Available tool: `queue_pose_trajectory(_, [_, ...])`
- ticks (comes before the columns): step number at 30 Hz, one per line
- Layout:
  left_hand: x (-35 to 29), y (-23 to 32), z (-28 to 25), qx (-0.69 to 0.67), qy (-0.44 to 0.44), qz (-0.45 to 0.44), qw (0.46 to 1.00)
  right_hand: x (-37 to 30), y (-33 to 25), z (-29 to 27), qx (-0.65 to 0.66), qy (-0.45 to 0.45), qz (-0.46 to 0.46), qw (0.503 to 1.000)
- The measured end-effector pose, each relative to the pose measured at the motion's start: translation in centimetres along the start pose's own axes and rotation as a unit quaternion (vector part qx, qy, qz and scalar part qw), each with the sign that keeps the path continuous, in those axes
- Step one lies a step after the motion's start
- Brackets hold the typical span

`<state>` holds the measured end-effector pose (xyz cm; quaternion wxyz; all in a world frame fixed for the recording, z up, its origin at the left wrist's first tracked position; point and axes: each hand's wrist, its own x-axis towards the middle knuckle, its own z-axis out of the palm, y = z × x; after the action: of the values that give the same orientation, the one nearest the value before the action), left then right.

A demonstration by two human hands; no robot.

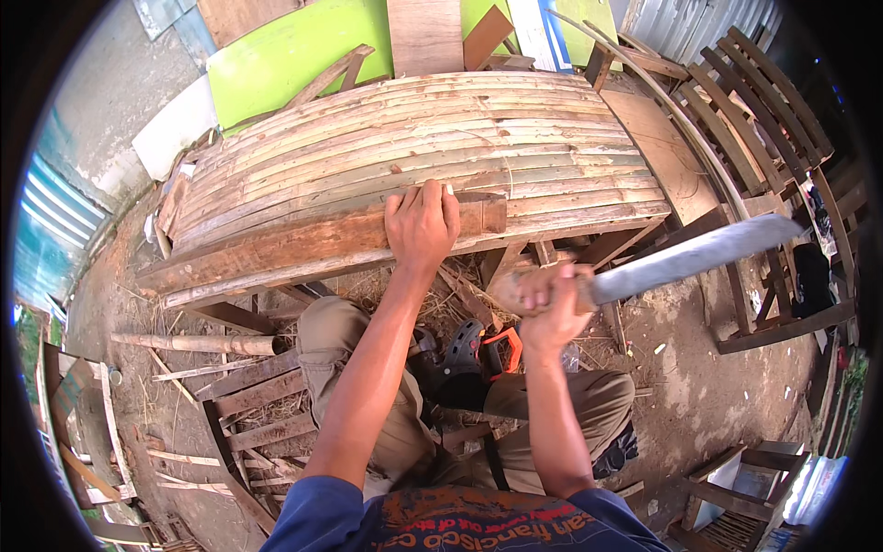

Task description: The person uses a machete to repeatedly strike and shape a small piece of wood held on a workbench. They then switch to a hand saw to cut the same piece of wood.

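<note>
"How far has the work got?"
"Partway, I'd judge. The wooden beam (303,237) is in place under the fingers of the left hand (423,225), most of its length running off to their left and a short end just to their right. It looks like one whole piece; I can't make out a fresh notch."

"And the machete (694,258)?"
"The right hand (549,299) has its fingers wrapped tightly round it. The blade points out to their right, well apart from the beam, so whatever shaping is left isn't being cut at this instant."

"Are the left fingers apart?"
"Close together, hooked over the beam's upper edge and clamped on it. Their tips bend away, so I can't tell how hard they press."

"What's it all made of?"
"The beam is rough, reddish-brown timber, long and straight-sided, with a warmer orange patch right of the left fingers. Beyond them spreads a slatted table (414,138) of pale, ridged strips, bamboo by the look. The blade is broad, grey metal, blurred. Below and left of those fingers lies a smooth, round pole (198,343)."
</note>
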<state>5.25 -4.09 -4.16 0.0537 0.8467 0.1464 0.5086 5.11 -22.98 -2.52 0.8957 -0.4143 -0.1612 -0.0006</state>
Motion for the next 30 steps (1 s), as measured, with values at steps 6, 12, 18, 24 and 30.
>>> queue_pose_trajectory(6, [-0.3, -0.3, 0.3, 0.02, -0.011, -0.006, 1.0, -3.7, 4.7, -3.2, -0.088, -0.088, 0.447, 0.886])
queue_pose_trajectory(12, [-0.2, -0.4, 0.0, 0.004, -0.005, -0.004, 1.0, -2.3, -0.9, -3.0, -0.103, -0.085, 0.3, 0.945])
queue_pose_trajectory(18, [-0.1, -0.1, 0.0, 0.009, -0.007, -0.009, 1.0, -0.5, -1.0, -1.1, 0.021, -0.011, 0.04, 0.999])
queue_pose_trajectory(24, [0.1, 0.1, 0.2, 0.018, -0.005, -0.02, 1.0, -3.4, 4.5, -3.3, -0.097, -0.072, 0.428, 0.896])
queue_pose_trajectory(30, [0.1, -0.2, 0.1, 0.022, -0.003, -0.01, 1.0, -1.6, 0.0, -3.5, -0.091, -0.081, 0.298, 0.947])
